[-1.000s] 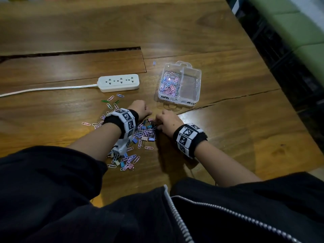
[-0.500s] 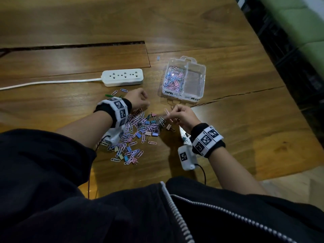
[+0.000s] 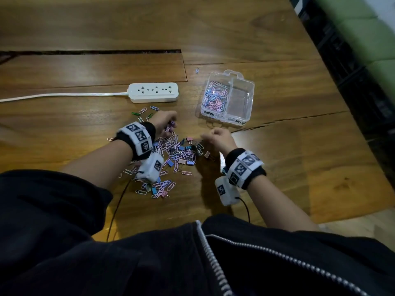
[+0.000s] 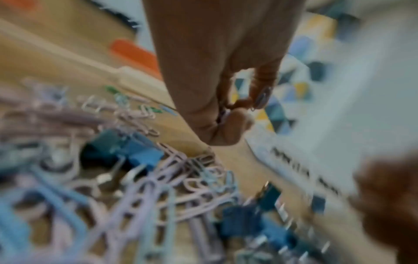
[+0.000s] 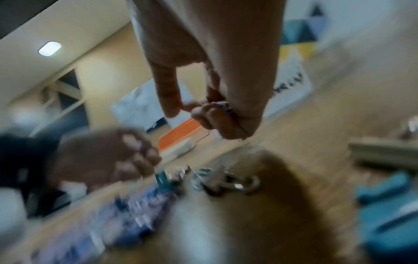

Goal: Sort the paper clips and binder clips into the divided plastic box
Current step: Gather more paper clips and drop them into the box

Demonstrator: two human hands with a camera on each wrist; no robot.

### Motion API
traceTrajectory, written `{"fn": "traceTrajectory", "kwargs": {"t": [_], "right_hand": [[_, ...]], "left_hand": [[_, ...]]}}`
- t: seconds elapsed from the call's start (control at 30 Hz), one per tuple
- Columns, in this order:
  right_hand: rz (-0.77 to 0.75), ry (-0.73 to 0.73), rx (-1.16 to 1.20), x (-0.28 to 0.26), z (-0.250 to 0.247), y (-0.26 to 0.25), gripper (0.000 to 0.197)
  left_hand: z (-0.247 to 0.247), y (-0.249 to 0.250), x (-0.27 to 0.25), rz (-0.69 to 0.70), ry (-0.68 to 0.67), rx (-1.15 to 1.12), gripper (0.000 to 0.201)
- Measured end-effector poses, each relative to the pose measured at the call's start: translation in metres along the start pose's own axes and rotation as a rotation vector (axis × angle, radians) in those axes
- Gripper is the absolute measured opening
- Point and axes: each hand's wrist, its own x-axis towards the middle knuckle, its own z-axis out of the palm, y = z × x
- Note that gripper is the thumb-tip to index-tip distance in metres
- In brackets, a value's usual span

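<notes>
A pile of pastel paper clips and small blue and pink binder clips (image 3: 179, 153) lies on the wooden table between my wrists; it also fills the lower left wrist view as a blurred pile (image 4: 158, 187). The clear divided box (image 3: 253, 86) stands beyond it to the right, with paper clips (image 3: 214, 97) in its left compartment and nothing visible in the right one. My left hand (image 3: 167, 122) hovers at the pile's far edge, its curled fingers (image 4: 262, 92) gripping a few paper clips. My right hand (image 3: 215, 136) is curled just in front of the box, its fingers (image 5: 203, 110) pinching a small greyish clip.
A white power strip (image 3: 152, 92) with its cable lies left of the box, loose paper clips (image 3: 147, 110) in front of it. One stray clip (image 3: 197, 70) sits behind the box. A pink binder clip (image 3: 207, 154) lies by my right wrist. The table edge runs down the right.
Both hands have lifted off the pile with clips in their fingers. The left hand went to the pile's far edge, and the right hand rose towards the box.
</notes>
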Motion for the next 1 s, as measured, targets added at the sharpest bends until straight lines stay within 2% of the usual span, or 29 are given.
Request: {"fn": "traceTrajectory", "kwargs": {"t": [0.07, 0.13, 0.2, 0.27, 0.33, 0.4, 0.47, 0.57, 0.67, 0.73, 0.8, 0.87, 1.0], "right_hand": [[-0.088, 0.019, -0.404, 0.002, 0.008, 0.004, 0.015], [-0.165, 0.038, -0.652, 0.004, 0.012, 0.008, 0.022], [-0.218, 0.065, -0.76, 0.003, 0.013, 0.008, 0.021], [-0.231, 0.047, -0.827, 0.002, 0.015, 0.009, 0.017], [-0.231, 0.014, -0.898, 0.0, 0.018, 0.01, 0.013], [-0.23, -0.007, -0.932, -0.003, 0.019, 0.01, 0.009], [-0.226, -0.017, -0.893, -0.005, 0.016, 0.009, 0.009], [-0.203, 0.008, -0.632, -0.002, 0.009, 0.013, 0.016], [-0.047, -0.015, -0.081, -0.004, 0.002, 0.007, 0.017], [0.095, -0.074, 0.37, -0.009, -0.002, 0.001, 0.022], [0.175, -0.102, 0.586, -0.012, -0.004, -0.002, 0.028], [0.19, -0.079, 0.488, -0.014, 0.0, -0.003, 0.028], [0.022, -0.026, -0.21, -0.017, 0.019, 0.003, 0.021]], "left_hand": [[-0.007, 0.001, -0.004, -0.02, -0.009, -0.232, 0.016], [-0.01, 0.001, -0.006, -0.01, -0.001, -0.159, 0.014], [-0.011, 0.001, -0.009, 0.025, 0.0, 0.127, 0.015], [-0.011, -0.001, -0.013, 0.082, 0.001, 0.5, 0.013], [-0.009, -0.005, -0.016, 0.138, 0.031, 0.749, 0.009], [-0.008, -0.011, -0.016, 0.176, 0.048, 0.836, 0.034], [-0.007, -0.014, -0.017, 0.217, 0.057, 0.85, 0.05], [-0.005, -0.017, -0.017, 0.289, 0.13, 0.955, 0.04], [-0.002, -0.024, -0.017, 0.347, 0.155, 0.997, 0.024], [0.001, -0.027, -0.019, 0.338, 0.132, 1.016, 0.023], [0.003, -0.029, -0.02, 0.315, 0.111, 1.047, 0.028], [0.004, -0.029, -0.02, 0.287, 0.099, 1.043, 0.031], [0.0, -0.022, -0.019, 0.219, 0.061, 0.82, 0.028]]}}
